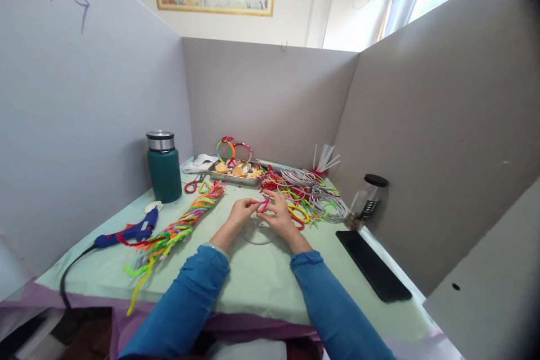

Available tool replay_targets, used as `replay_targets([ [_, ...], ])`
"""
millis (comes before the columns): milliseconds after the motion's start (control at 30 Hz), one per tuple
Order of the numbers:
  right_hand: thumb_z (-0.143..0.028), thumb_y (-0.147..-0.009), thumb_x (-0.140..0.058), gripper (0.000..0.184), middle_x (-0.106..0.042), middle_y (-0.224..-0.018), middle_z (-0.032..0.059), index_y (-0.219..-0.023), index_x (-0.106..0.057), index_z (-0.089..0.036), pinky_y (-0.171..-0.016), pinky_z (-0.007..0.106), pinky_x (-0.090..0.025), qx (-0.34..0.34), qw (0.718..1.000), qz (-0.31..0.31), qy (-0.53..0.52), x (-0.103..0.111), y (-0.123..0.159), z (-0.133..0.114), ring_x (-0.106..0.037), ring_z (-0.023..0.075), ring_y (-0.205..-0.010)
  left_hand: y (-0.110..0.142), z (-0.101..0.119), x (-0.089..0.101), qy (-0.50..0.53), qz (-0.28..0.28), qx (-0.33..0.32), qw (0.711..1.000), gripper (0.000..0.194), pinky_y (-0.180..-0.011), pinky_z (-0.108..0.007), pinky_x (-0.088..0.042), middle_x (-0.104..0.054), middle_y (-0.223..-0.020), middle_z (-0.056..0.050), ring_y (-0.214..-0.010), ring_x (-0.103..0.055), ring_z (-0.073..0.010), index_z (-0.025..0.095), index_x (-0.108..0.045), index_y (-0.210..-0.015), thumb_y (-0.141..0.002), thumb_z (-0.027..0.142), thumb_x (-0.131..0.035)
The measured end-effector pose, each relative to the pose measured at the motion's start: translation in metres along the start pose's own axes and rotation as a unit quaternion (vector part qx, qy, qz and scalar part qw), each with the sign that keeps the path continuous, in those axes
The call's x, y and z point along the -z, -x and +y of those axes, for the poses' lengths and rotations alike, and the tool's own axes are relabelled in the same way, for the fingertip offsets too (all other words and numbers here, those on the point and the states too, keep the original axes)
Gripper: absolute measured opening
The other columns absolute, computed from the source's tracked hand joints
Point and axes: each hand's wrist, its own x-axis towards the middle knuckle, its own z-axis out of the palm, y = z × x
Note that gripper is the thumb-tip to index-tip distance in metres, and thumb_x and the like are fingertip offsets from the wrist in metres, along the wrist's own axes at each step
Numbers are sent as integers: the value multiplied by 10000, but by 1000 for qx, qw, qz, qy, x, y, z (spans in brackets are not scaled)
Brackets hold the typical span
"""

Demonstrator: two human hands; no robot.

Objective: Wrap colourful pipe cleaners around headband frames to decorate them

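Note:
Over the middle of the table, my left hand (242, 215) and my right hand (277, 215) come together, both closed on a bent pink pipe cleaner (265, 204). Fingertips pinch it from either side. Below them on the table lies a thin pale ring (257, 243), partly hidden by the hands. Just right of my right hand are loops of yellow pipe cleaner (300, 214). To the left stretches a thick bundle of multicoloured pipe cleaners (192, 218).
A blue glue gun (134, 233) and a green flask (164, 171) are on the left. Behind are red-handled scissors (191, 186), a metal tray (240, 180) of shells and wrapped rings, and coils of grey wire (331, 207). A black phone (371, 264) and a black-lidded jar (373, 199) sit right.

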Motion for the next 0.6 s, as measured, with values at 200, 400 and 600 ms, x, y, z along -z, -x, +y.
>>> replay_targets([
  [200,-417,-765,-638,208,-552,-1167,63,-889,-700,-262,-1007,421,-294,-48,994,32,-88,6,-4,-3,-434,238,-1150,-5,-5,4,-27,28,-3,999,296,-519,-214,-342,-611,-617,-14,-558,-480,-104,121,-681,-728,-635,401,-673],
  [400,-526,-814,-491,382,-631,-923,68,-883,-665,-193,-621,289,-449,-231,935,76,-258,5,-9,9,-573,173,-747,2,14,4,30,33,80,996,471,-403,-206,-152,-423,-468,62,-386,-256,-39,101,-674,-862,-601,492,-696],
  [600,-544,-718,-598,389,-622,-691,37,-708,-635,-158,-461,233,-363,-284,909,-8,-305,-3,-5,4,-503,112,-513,9,20,2,71,7,85,994,549,-392,-197,-108,-348,-473,82,-373,-215,-20,108,-667,-933,-579,525,-718],
])
